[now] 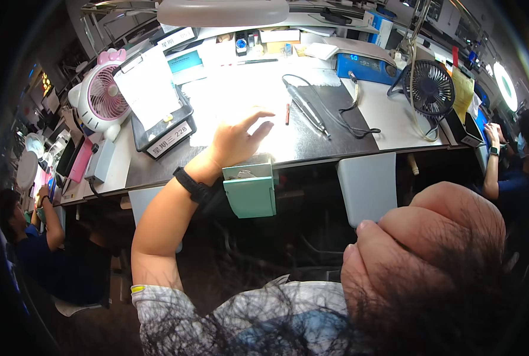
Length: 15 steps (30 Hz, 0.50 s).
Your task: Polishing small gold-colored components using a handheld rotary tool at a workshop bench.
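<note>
My left hand (241,137), with a black band on the wrist, is over the front edge of the brightly lit workbench. Its thumb and index finger are apart with nothing between them. Just below it, a mint-green holder (249,199) hangs at the bench edge with thin pieces inside. A short reddish-brown stick (287,114) lies right of my fingertips. Beyond that rests a silver pen-shaped rotary handpiece (309,111) with a dark cord. My right hand (424,237) is raised very close to the camera, fingers curled; whatever they hold is hidden.
A black tray (163,133) with papers and a pink-white fan (103,98) stand left. At right are a blue control box (365,68) and a dark fan (429,88). A pale grey bin (368,187) hangs from the bench. A lamp (223,13) is overhead. Other people sit at both sides.
</note>
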{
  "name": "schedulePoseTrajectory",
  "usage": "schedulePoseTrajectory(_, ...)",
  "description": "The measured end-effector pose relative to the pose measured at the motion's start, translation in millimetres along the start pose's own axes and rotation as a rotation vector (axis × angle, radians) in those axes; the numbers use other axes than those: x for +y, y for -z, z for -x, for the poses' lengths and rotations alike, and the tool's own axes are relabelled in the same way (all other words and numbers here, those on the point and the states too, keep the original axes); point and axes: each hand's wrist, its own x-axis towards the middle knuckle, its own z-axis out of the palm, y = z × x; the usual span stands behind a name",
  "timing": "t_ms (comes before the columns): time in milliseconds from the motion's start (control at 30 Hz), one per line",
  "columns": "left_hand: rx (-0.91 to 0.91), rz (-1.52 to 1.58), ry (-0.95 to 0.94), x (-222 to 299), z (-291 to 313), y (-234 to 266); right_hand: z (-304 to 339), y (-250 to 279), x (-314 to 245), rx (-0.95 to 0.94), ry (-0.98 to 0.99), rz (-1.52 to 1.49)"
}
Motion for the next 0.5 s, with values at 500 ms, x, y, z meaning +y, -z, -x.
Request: schedulePoseTrajectory(500,-0.147,-0.089,0.257,-0.3,14.6,7.3,-8.9,-18.7,-12.0,-0.007,-0.003,0.094)
